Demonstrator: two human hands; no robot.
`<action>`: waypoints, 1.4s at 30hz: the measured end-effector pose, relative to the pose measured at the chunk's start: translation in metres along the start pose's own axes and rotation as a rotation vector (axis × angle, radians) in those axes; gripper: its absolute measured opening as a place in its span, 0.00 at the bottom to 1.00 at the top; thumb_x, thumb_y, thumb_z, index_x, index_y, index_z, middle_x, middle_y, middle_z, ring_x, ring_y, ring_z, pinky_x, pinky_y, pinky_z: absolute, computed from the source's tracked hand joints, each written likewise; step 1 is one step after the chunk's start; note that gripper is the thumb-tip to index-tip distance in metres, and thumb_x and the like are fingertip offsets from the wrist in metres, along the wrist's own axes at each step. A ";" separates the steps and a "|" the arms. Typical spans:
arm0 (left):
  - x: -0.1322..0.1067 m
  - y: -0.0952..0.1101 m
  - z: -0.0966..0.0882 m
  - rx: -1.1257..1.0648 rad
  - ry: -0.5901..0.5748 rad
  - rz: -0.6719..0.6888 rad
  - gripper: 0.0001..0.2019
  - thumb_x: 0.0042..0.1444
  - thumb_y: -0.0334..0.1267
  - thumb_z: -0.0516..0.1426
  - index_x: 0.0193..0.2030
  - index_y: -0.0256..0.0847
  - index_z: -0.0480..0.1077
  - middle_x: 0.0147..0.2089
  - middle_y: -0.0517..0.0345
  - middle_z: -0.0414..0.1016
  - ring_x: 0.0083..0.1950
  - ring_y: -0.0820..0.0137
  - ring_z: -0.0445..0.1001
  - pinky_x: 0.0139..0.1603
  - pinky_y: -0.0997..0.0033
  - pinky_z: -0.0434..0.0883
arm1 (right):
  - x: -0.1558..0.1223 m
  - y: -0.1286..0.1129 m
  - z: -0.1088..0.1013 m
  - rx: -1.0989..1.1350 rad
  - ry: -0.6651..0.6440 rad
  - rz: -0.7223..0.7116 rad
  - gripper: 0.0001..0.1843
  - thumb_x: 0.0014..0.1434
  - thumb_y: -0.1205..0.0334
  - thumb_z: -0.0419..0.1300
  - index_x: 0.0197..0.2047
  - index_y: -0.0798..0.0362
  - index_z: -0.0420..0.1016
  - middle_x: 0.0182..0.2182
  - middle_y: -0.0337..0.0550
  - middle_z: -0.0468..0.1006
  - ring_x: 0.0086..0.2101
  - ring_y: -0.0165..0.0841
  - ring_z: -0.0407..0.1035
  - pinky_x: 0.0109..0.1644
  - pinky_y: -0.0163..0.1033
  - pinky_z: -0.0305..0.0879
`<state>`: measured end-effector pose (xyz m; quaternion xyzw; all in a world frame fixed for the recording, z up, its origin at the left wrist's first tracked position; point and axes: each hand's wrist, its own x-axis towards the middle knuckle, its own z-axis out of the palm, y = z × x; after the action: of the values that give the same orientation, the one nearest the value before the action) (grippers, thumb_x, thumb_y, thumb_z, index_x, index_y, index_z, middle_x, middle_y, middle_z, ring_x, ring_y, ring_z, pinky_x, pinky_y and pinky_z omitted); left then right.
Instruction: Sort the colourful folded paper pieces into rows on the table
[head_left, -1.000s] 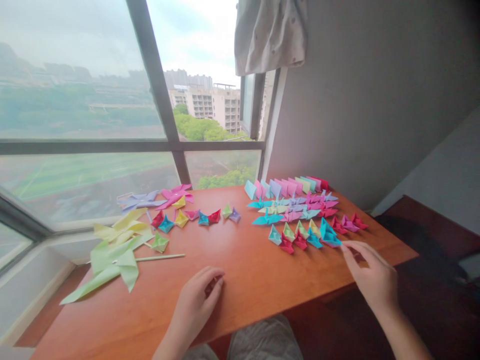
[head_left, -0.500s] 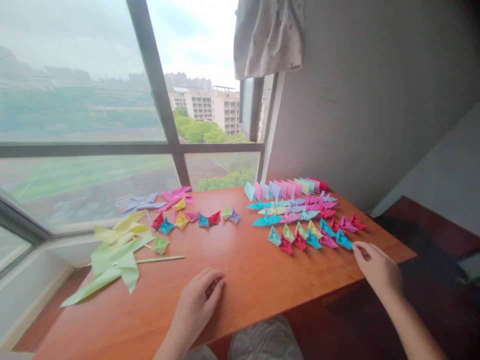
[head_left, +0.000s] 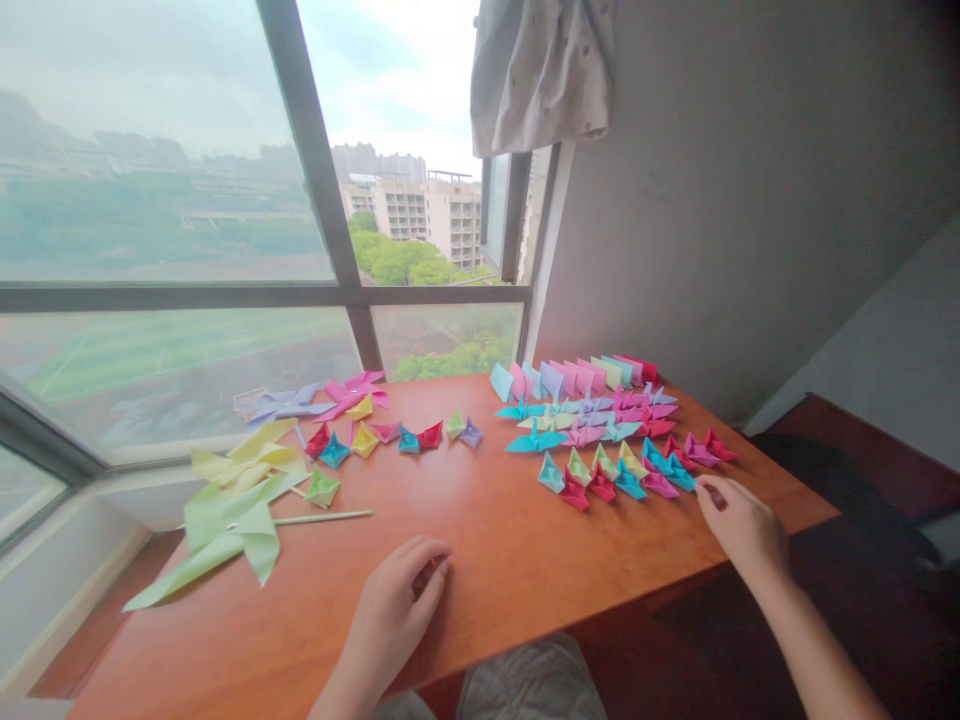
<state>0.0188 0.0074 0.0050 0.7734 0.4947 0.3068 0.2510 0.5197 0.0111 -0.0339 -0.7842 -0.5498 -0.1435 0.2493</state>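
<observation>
My right hand pinches the edge of a blue folded paper boat at the right end of the front row. That boat stands close against a magenta paper boat on its left. More boats in the row are light blue, red, green and yellow. My left hand rests near the table's front edge, its fingers curled towards the thumb, with nothing seen in them.
Paper cranes and a row of folded paper pieces stand behind the boats. On the left lie paper pinwheels, one on a stick, and several small boats. A window borders the wooden table.
My right hand has moved slightly left, and the blue boat at its fingertips has shifted left, closer to the magenta one. My left hand stays in place.
</observation>
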 end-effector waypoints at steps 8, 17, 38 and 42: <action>-0.001 -0.001 0.000 -0.006 -0.006 -0.008 0.08 0.62 0.35 0.51 0.40 0.41 0.72 0.36 0.55 0.76 0.33 0.69 0.74 0.37 0.72 0.70 | 0.004 -0.008 -0.012 0.022 0.049 -0.009 0.16 0.58 0.54 0.54 0.42 0.50 0.78 0.38 0.44 0.81 0.29 0.35 0.73 0.28 0.38 0.62; 0.000 0.006 -0.001 -0.016 0.002 -0.023 0.08 0.61 0.33 0.52 0.40 0.41 0.73 0.34 0.56 0.75 0.32 0.69 0.73 0.35 0.73 0.68 | -0.019 -0.100 -0.032 0.414 0.108 -0.076 0.17 0.61 0.49 0.56 0.40 0.52 0.78 0.37 0.45 0.81 0.30 0.34 0.75 0.34 0.36 0.69; 0.025 -0.034 -0.096 0.793 0.351 -0.399 0.13 0.62 0.43 0.51 0.46 0.42 0.72 0.40 0.52 0.79 0.37 0.62 0.77 0.31 0.70 0.65 | -0.081 -0.229 -0.007 0.832 -0.299 -0.278 0.13 0.65 0.57 0.53 0.41 0.53 0.78 0.36 0.48 0.80 0.33 0.36 0.75 0.37 0.37 0.73; 0.030 -0.043 -0.102 0.819 0.283 -0.452 0.13 0.63 0.44 0.50 0.47 0.42 0.71 0.42 0.53 0.79 0.37 0.62 0.78 0.30 0.71 0.65 | -0.082 -0.231 -0.008 0.838 -0.305 -0.256 0.14 0.65 0.56 0.53 0.41 0.53 0.78 0.35 0.48 0.80 0.32 0.36 0.75 0.36 0.37 0.73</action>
<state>-0.0711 0.0604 0.0523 0.6325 0.7595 0.1270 -0.0835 0.2757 0.0044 -0.0143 -0.5537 -0.6831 0.1786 0.4415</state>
